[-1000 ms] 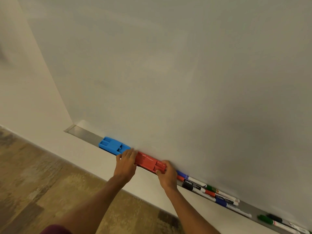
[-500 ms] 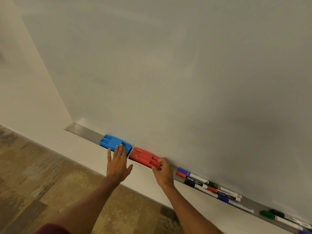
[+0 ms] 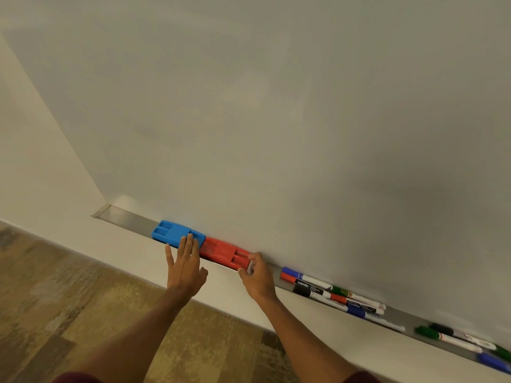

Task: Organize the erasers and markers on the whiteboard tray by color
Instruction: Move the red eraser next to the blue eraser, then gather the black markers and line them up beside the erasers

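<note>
Sliding the red eraser along the whiteboard tray has closed the gap: a second ago both hands were on it and it sat apart from the blue eraser; now the two erasers lie end to end, touching, near the tray's left end. The left hand has come off the red eraser and hangs flat with fingers spread, its fingertips over the near edge of the blue one, gripping nothing. The right hand stays at the red eraser's right end, fingers curled against it, more a push or light pinch than a full clamp. Further right, well apart from the erasers, the markers lie in a loose heap of blue, red, black and green, with a second small group near the frame's lower right corner. By my judgement the erasers are now settled as a pair, and the bulk of the task remains: the markers are mixed and need grouping by colour.
</note>
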Demonstrator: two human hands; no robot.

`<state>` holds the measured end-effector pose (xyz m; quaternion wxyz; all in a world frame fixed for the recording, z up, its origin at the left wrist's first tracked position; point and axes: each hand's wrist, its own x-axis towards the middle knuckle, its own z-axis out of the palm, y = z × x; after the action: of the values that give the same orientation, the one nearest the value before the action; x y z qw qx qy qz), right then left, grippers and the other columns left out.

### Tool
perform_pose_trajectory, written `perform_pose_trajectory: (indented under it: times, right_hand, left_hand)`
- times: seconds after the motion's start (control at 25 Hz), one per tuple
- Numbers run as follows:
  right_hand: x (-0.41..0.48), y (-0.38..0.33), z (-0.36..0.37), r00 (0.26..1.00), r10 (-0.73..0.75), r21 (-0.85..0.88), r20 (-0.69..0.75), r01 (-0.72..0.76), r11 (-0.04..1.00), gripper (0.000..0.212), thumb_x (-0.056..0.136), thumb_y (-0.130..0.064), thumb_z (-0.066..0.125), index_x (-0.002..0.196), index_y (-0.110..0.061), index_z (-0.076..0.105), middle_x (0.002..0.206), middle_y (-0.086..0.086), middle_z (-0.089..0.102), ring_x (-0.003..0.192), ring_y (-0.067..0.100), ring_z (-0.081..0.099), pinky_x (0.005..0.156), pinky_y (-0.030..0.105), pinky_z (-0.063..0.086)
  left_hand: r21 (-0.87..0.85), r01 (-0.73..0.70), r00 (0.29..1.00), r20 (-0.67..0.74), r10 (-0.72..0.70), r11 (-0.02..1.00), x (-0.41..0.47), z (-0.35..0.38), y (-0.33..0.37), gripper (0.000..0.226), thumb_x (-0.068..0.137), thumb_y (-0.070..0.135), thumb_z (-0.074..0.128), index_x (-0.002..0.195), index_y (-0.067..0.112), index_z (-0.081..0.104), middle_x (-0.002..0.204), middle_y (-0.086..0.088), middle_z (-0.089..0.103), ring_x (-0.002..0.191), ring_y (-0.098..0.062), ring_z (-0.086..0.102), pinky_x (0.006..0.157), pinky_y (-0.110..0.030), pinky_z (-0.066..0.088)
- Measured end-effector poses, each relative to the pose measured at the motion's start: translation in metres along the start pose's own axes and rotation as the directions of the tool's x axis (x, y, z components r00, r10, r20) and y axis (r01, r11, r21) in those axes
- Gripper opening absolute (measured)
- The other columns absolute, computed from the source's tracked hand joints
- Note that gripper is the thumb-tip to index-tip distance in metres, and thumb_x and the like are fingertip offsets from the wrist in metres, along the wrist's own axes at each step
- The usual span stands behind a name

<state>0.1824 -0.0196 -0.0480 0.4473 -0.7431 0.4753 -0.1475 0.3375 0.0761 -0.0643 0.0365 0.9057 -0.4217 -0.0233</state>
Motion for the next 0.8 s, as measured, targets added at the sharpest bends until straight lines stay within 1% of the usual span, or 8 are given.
perform_pose_trajectory:
  times: [0.16,0.24,0.32,0.44,0.56,0.64,0.72,0.8]
  right_hand:
    - [-0.01,0.015,-0.019,0.995,-0.042,-0.019,-0.086,0.04,0.999,0.027,0.085,-0.014,0.063,0.11,-0.014,0.053,0.111,0.008,0.058,0.097,0.016,0.055,0.081,0.022,0.047]
    - [-0.015,0.026,-0.034,0.991,-0.078,-0.05,-0.113,0.073,0.996,0.025,0.085,-0.013,0.063,0.109,-0.013,0.056,0.111,0.007,0.06,0.1,0.016,0.056,0.086,0.025,0.049]
    - [-0.021,0.038,-0.053,0.987,-0.105,-0.098,-0.118,0.094,0.991,0.023,0.085,-0.013,0.062,0.108,-0.013,0.058,0.109,0.006,0.061,0.102,0.016,0.057,0.091,0.03,0.051]
    - [-0.031,0.06,-0.084,0.985,-0.111,-0.182,-0.135,0.085,0.98,0.02,0.087,-0.017,0.061,0.106,-0.014,0.058,0.111,0.005,0.061,0.101,0.016,0.057,0.093,0.03,0.051]
    - [-0.043,0.087,-0.115,0.981,-0.11,-0.271,-0.159,0.064,0.961,0.021,0.087,-0.02,0.061,0.107,-0.015,0.058,0.114,0.004,0.059,0.108,0.015,0.055,0.095,0.026,0.046]
    - [-0.052,0.104,-0.135,0.98,-0.112,-0.317,-0.164,0.055,0.947,0.019,0.087,-0.02,0.06,0.106,-0.015,0.059,0.112,0.003,0.059,0.107,0.014,0.053,0.09,0.019,0.043]
    - [-0.06,0.12,-0.15,0.979,-0.115,-0.354,-0.17,0.048,0.934,0.021,0.088,-0.02,0.06,0.107,-0.015,0.06,0.113,0.003,0.058,0.108,0.015,0.053,0.087,0.013,0.038]
    - [-0.066,0.132,-0.162,0.982,-0.112,-0.415,-0.155,0.038,0.909,0.028,0.088,-0.022,0.06,0.115,-0.017,0.06,0.12,0.002,0.057,0.115,0.016,0.051,0.093,0.017,0.038]
  left_hand:
    - [-0.065,-0.095,0.991,-0.095,0.089,0.993,-0.023,0.007,0.039,0.075,0.068,0.015,0.074,0.136,0.004,0.044,0.148,-0.017,0.037,0.139,-0.031,0.028,0.112,-0.048,-0.009]
    - [-0.102,-0.195,0.978,-0.098,0.185,0.976,-0.038,0.011,0.065,0.074,0.06,0.014,0.078,0.129,0.004,0.053,0.14,-0.017,0.048,0.133,-0.032,0.04,0.112,-0.048,0.002]
    - [-0.126,-0.282,0.958,-0.081,0.274,0.951,-0.053,0.016,0.09,0.073,0.059,0.015,0.077,0.127,0.003,0.055,0.137,-0.017,0.051,0.13,-0.031,0.045,0.111,-0.047,0.009]
    - [-0.167,-0.359,0.932,-0.022,0.361,0.918,-0.073,0.026,0.123,0.078,0.058,0.02,0.077,0.129,0.002,0.051,0.138,-0.018,0.049,0.128,-0.033,0.045,0.11,-0.046,0.01]
    - [-0.212,-0.408,0.897,0.086,0.433,0.888,-0.092,0.032,0.154,0.099,0.053,0.032,0.08,0.138,0.005,0.034,0.14,-0.017,0.046,0.129,-0.034,0.044,0.108,-0.046,0.011]
    - [-0.235,-0.414,0.883,0.133,0.451,0.879,-0.1,0.035,0.17,0.109,0.051,0.041,0.079,0.141,0.006,0.029,0.143,-0.017,0.043,0.13,-0.034,0.041,0.107,-0.047,0.012]
    - [-0.235,-0.407,0.882,0.151,0.447,0.883,-0.105,0.039,0.182,0.111,0.05,0.047,0.077,0.141,0.007,0.029,0.145,-0.016,0.039,0.136,-0.036,0.033,0.108,-0.049,0.01]
    - [-0.226,-0.403,0.879,0.174,0.443,0.887,-0.108,0.042,0.191,0.11,0.049,0.05,0.076,0.14,0.007,0.031,0.146,-0.016,0.036,0.138,-0.034,0.022,0.11,-0.051,0.007]
